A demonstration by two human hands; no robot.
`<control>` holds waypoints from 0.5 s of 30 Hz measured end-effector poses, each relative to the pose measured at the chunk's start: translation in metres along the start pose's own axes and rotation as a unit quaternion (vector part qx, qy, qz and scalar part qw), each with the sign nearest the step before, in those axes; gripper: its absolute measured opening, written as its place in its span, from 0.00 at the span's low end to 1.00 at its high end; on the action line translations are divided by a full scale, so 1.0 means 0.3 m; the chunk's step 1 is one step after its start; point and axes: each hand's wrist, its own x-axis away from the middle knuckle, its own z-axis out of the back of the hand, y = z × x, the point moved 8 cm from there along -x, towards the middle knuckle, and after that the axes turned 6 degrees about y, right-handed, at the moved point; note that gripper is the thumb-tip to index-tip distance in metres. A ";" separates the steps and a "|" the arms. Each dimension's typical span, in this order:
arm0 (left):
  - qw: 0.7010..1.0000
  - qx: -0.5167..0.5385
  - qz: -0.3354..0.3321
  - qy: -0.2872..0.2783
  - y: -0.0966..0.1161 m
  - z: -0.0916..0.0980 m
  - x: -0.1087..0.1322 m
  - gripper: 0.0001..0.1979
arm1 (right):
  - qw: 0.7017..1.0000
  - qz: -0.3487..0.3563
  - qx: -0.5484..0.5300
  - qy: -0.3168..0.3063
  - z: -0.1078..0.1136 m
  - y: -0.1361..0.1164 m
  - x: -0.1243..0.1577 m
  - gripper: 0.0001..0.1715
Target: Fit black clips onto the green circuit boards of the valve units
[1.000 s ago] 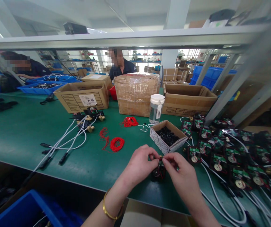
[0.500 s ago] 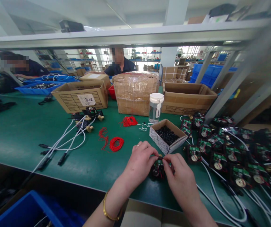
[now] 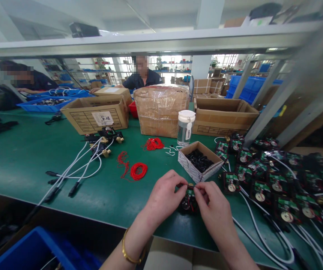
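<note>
On the green table near its front edge sits a small black unit with a green circuit board (image 3: 188, 204) and a brass-coloured fitting at its top. My left hand (image 3: 167, 193) is closed in a pinch at the upper left of this unit. From the other side, my right hand (image 3: 214, 204) pinches thumb and fingers together beside the fitting. Whatever lies between the fingertips is small, dark and mostly hidden. Just beyond the hands stands an open carton (image 3: 200, 163) of small black parts.
Many similar circuit-board units (image 3: 276, 183) with white cables crowd the right side. Red wire coils (image 3: 138, 171) lie left of the hands, and cabled units (image 3: 102, 146) farther left. A lidded bottle (image 3: 185, 127) and cardboard boxes (image 3: 161, 112) line the back. Two people sit beyond.
The fingertips have shifted slightly at the top of the unit, and more of its green board shows between my hands. The person at the back has turned their head.
</note>
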 end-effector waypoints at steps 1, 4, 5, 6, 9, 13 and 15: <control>1.000 -0.001 -0.001 0.001 0.002 0.000 0.000 0.07 | 1.000 -0.002 -0.006 0.000 0.001 0.003 -0.001 0.10; 1.000 0.000 -0.003 0.006 0.003 0.003 -0.001 0.08 | 1.000 -0.017 -0.024 -0.002 0.002 0.021 0.000 0.10; 1.000 0.001 -0.004 0.007 0.003 0.003 -0.001 0.08 | 0.999 -0.024 -0.033 -0.002 0.004 0.028 0.000 0.10; 1.000 0.003 -0.004 0.008 0.002 0.003 -0.001 0.08 | 0.999 -0.031 -0.043 -0.003 0.005 0.036 0.000 0.10; 1.000 0.007 -0.002 0.009 0.002 0.003 -0.001 0.08 | 0.995 -0.062 -0.076 -0.009 0.007 0.064 0.000 0.12; 1.000 0.005 0.002 0.011 0.002 0.005 0.000 0.08 | 0.989 -0.102 -0.108 -0.019 0.007 0.090 0.005 0.15; 1.000 0.002 0.001 0.010 0.003 0.004 -0.001 0.07 | 0.988 -0.108 -0.106 -0.024 0.004 0.092 0.010 0.15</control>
